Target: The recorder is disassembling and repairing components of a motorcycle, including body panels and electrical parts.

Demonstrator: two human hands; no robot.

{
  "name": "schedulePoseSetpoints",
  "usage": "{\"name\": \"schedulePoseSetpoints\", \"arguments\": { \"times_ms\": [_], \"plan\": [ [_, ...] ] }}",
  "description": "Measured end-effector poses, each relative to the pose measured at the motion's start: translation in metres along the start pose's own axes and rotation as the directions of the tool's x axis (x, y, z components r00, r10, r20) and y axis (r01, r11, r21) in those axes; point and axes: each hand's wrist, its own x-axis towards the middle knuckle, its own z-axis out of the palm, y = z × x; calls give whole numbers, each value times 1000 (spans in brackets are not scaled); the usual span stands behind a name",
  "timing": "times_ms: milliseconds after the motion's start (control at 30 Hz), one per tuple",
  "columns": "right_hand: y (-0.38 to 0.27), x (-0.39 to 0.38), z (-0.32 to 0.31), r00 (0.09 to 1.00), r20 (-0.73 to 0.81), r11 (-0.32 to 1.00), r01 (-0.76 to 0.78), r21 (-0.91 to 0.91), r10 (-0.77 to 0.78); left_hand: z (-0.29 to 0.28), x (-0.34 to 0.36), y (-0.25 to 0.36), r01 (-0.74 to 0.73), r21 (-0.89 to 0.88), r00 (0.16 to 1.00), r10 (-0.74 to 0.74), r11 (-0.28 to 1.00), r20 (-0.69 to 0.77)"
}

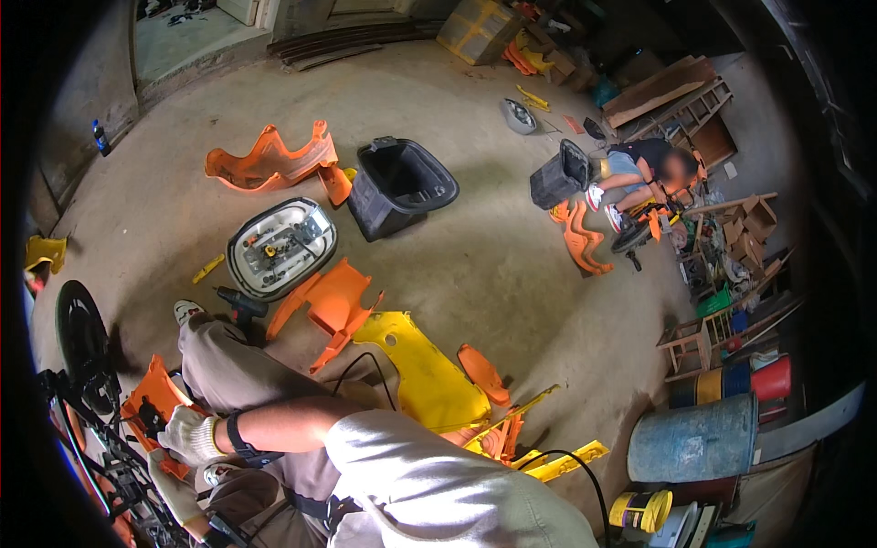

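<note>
My right hand (189, 437), in a pale knit glove with a dark strap at the wrist, reaches left with curled fingers at an orange plastic panel (152, 393) on a black bike-like frame (75, 438); what the fingers hold is unclear. My left hand (174, 489), also gloved, is lower, just under the right, its fingers mostly hidden. A black wheel (84, 338) stands at the left. Near my bent leg lie a power drill (242, 306), an open parts tray (280, 245), an orange panel (338, 301) and a large yellow panel (420, 379).
Ahead are a black bin (393, 192) and an orange shell (265, 160). A co-worker (639, 178) bends over another orange machine beside a second bin (557, 178). Barrels (690, 438), wooden chairs (694, 347) and cardboard clutter (749, 228) line the right. A bottle (100, 137) stands far left.
</note>
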Motion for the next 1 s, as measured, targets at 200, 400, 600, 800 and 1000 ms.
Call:
{"name": "schedulePoseSetpoints", "arguments": {
  "times_ms": [200,400,600,800,1000],
  "plan": [
    [0,-4,-2,993,-66,993,103,53,-100,-3,-1,-4,-86,71,993,80,994,85],
    [0,-4,2,984,-159,994,87,67,-75,4,2,-1,-25,-36,1000,25,999,11],
    [0,0,10,997,-58,997,53,50,-50,9,-8,1,-206,145,979,204,968,31],
    [5,-3,3,985,-107,982,147,120,-134,11,2,-1,-41,-13,999,41,999,-9],
    [4,2,8,1000,17,1000,6,-28,-5,12,-8,4,-81,54,996,78,995,42]
  ]
}}
